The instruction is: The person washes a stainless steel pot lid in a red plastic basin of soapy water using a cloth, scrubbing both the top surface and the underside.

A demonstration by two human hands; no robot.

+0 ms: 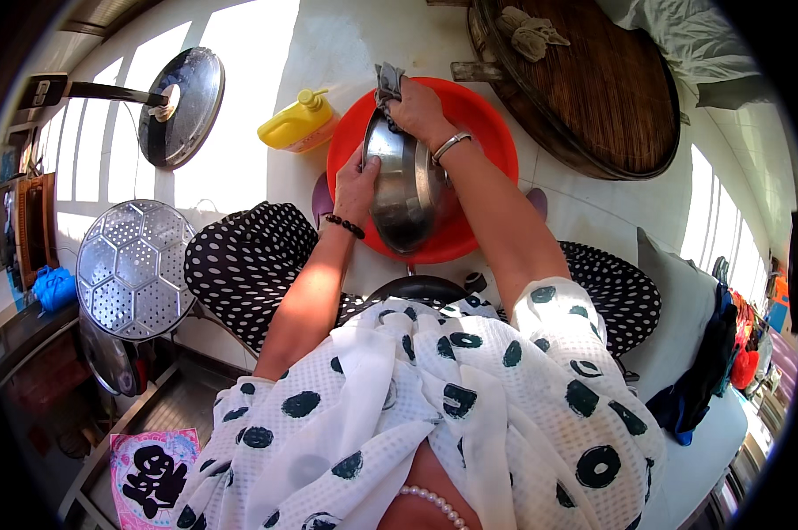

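A steel pan or basin [394, 179] is tipped on its side over a red plastic basin [488, 119] on the floor. My left hand [357, 189] grips its near-left rim, the thumb lying on the metal wall. At the far end of the rim, my right hand [417, 109] presses a grey cloth [390, 78] against it. The base ring of the steel vessel faces right, toward my right forearm. What the red basin holds is mostly hidden behind the vessel and my arm.
Left of the red basin stands a yellow jug with a pump top [299, 122]. A large round wooden lid or tub [591, 86] with a cloth [530, 33] lies at upper right. A perforated steel steamer plate [137, 268] and a round black lid-like disc [181, 106] are at left.
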